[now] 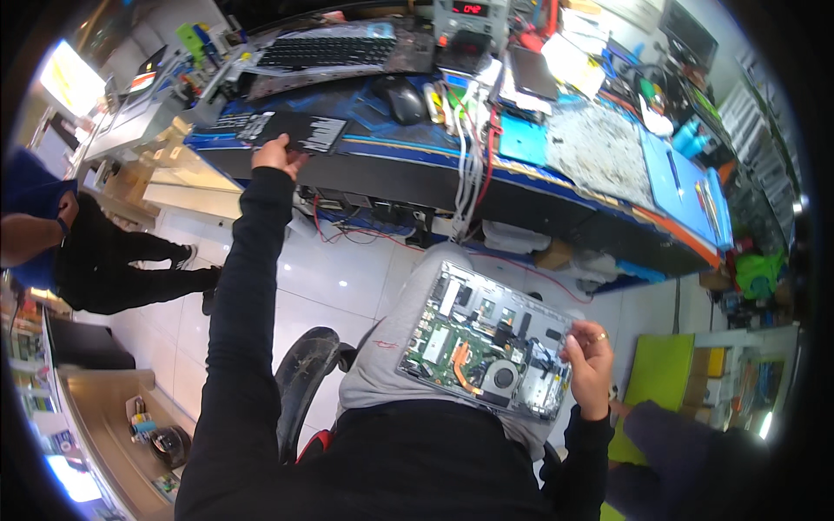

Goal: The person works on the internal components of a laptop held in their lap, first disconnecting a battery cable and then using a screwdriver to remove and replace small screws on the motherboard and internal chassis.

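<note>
Desk: one, crowded on top; the places below are told from it.
Laptop: one on the person's lap, on the near side of the desk, lying askew with its insides facing up.
Stage of work: opening the laptop looks done, since the board, fan and copper pipe lie bare; closing it appears to be left, as no cover is on. Whether any inner part is out, I cannot tell.
Keyboard: one, towards the back of the desk, left of its middle.
Black flat piece: one, with pale strips, at the desk's near edge, towards the left end.
Left hand: fingers on the black flat piece; whether gripping or only touching, I cannot tell.
Right hand: fingers curled beside the laptop's right edge, near side of the desk; contact unclear.
Mouse: one, on the desk, in front of the keyboard.
Fan: one, in the laptop.
Copper pipe: one, beside the fan.
</note>
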### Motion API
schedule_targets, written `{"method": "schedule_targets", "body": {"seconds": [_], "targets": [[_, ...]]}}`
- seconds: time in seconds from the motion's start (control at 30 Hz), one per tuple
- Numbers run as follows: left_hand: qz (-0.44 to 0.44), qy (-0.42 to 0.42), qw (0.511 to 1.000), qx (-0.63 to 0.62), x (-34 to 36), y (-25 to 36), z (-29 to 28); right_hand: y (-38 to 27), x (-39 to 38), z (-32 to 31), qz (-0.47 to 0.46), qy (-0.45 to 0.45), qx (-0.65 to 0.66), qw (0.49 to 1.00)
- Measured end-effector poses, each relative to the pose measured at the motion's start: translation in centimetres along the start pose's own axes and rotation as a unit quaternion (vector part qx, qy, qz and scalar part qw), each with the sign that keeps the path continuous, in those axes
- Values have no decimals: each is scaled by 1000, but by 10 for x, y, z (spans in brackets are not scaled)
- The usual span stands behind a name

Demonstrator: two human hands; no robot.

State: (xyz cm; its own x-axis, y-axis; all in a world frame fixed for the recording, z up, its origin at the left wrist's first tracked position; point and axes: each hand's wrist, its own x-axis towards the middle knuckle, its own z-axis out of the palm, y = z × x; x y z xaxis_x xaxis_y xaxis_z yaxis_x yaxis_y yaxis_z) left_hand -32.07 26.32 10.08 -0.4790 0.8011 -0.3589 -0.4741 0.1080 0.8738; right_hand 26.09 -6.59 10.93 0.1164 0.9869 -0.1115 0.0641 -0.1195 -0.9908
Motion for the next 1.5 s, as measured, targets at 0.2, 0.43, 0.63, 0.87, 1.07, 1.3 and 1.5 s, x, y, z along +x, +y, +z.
{"method": "schedule_targets", "body": {"seconds": [0.2, 0.43, 0.63, 0.87, 1.07, 1.3, 1.5], "targets": [[89, -132, 986, 46, -193, -82, 13, -26, 11, 19, -217, 18, -282, 934], [-138, -277, 938, 159, -396, -225, 52, -23, 26, 44, -189, -24, -320, 928], [-227, -389, 882, 140, -423, -264, 62, 38, 29, 17, 58, -33, -130, 989], [-24, -544, 728, 417, -369, -197, 18, 61, 65, 9, -6, -121, -320, 939], [220, -389, 723, 528, -278, -195, 16, 65, 88, 17, -32, -187, -364, 912], [350, -508, 576, 536, -245, -211, 62, 77, 98, 23, -65, -214, -395, 891], [364, -564, 539, 509, -235, -232, 71, 78, 102, 24, -61, -209, -396, 892]]}}
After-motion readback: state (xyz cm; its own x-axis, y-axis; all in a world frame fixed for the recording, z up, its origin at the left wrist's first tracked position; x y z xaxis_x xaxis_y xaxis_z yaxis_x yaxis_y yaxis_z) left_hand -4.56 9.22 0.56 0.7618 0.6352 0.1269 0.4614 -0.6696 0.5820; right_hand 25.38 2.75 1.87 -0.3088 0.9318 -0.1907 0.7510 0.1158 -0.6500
